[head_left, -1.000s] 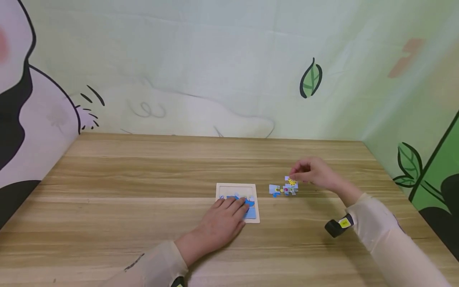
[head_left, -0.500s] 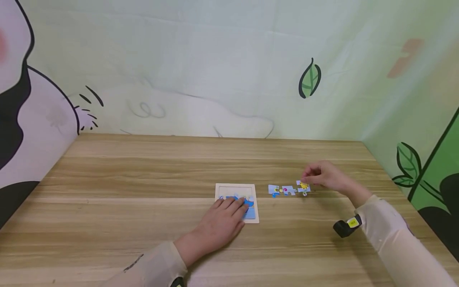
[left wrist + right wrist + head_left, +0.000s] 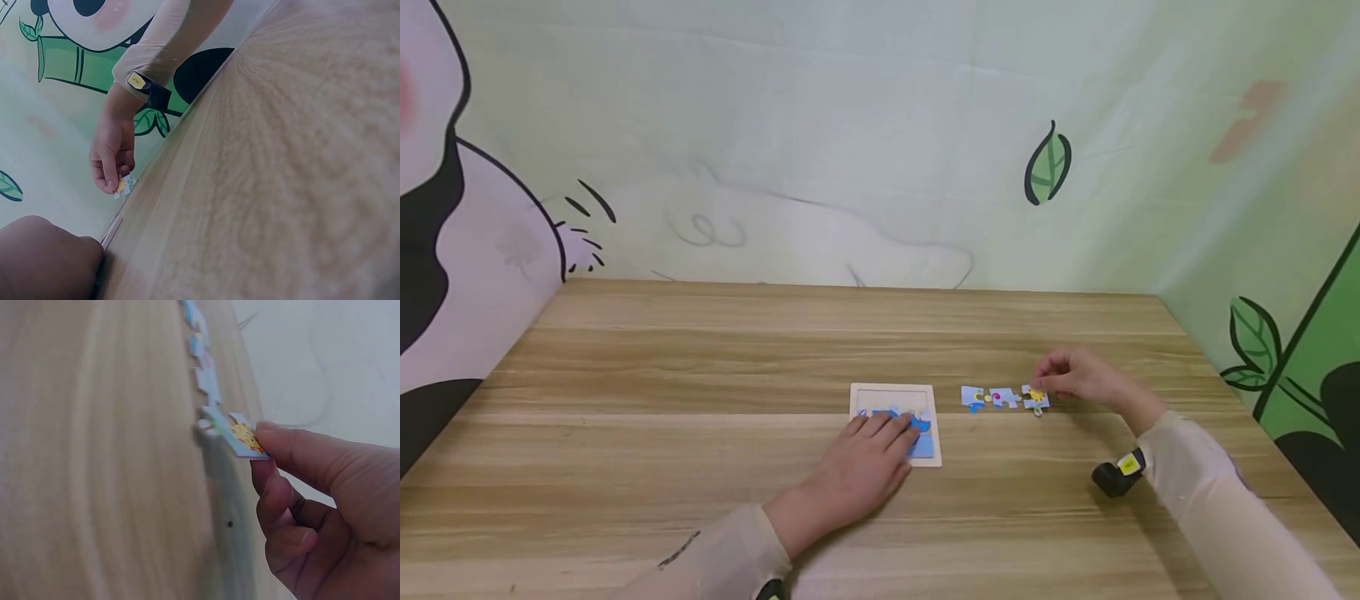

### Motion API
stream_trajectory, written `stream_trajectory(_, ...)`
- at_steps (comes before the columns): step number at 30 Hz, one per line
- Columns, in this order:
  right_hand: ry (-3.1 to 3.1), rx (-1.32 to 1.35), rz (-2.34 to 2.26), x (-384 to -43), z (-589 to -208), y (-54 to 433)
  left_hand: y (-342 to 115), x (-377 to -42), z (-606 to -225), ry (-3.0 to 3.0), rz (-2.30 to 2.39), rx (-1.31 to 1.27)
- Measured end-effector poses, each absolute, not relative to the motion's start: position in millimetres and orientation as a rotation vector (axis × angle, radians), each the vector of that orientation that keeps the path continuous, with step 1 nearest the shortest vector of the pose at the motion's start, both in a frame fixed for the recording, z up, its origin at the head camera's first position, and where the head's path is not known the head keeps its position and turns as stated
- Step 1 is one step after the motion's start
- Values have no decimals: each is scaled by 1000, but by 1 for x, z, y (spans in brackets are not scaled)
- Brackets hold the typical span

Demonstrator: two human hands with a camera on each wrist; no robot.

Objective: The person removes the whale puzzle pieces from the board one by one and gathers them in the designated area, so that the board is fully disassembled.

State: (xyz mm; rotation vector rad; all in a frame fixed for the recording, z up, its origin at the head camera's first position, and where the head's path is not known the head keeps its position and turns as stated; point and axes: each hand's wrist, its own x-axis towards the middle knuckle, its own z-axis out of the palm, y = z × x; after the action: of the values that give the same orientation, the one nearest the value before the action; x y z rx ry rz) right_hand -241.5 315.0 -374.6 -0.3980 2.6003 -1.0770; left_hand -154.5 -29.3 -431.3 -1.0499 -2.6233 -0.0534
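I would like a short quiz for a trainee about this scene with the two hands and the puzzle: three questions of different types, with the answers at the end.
1. Multiple choice. What lies under the fingers of the left hand?
A) a round ceramic plate
B) a square, pale wooden puzzle tray
C) a folded cloth

2. True or false: the right hand holds nothing.

3. Count. In the head view, how many loose, pale-blue jigsaw pieces show to the right of the tray, including any in a hand?

Key
1. B.
2. False; it pinches a thin, pale-blue piece with a yellow print.
3. Three.
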Motion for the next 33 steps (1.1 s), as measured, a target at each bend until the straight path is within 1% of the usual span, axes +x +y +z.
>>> stream_trajectory(13, 2917, -426, -814, -241, -390, 308, -29, -155, -431, -2631, -46, -1047)
stream_trajectory(21, 2977, -424, -766, -237, -390, 305, -28, -155, -429, -2655, -110, -1039)
stream_trajectory(33, 2985, -297, -824, -225, -382, 295, -29, -155, -426, -2619, -158, -1053)
